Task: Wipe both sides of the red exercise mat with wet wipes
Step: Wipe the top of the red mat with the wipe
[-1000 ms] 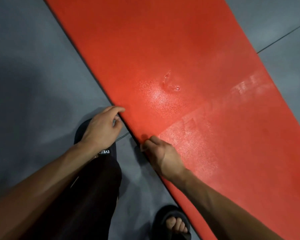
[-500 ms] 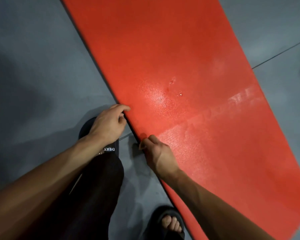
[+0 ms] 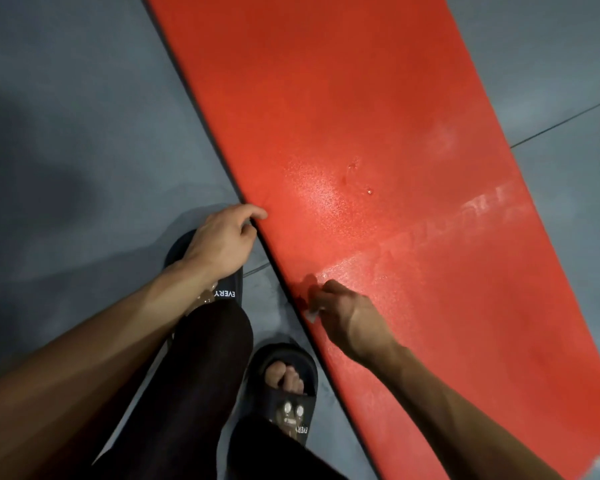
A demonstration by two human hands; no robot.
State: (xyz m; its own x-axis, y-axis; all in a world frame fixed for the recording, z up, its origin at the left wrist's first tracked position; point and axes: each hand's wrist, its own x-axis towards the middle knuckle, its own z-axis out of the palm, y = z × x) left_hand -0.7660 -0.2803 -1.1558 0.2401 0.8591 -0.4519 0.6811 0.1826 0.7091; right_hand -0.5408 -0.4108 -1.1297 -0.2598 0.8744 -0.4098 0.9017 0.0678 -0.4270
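Head view shows the left hand [image 3: 222,242] with fingers curled over the near long edge of the flat red foam exercise mat [image 3: 378,133], pinching it. Further along that same edge, the right hand [image 3: 347,313] pinches a small pale wet wipe [image 3: 311,315] and touches the mat. The mat looks light, soft and bendy, so it should flop when lifted. Its bumpy top shines wet and may be slippery. The long edge is the best place to hold. It lies on a smooth grey floor [image 3: 84,98], beside two black slippers [image 3: 284,389].
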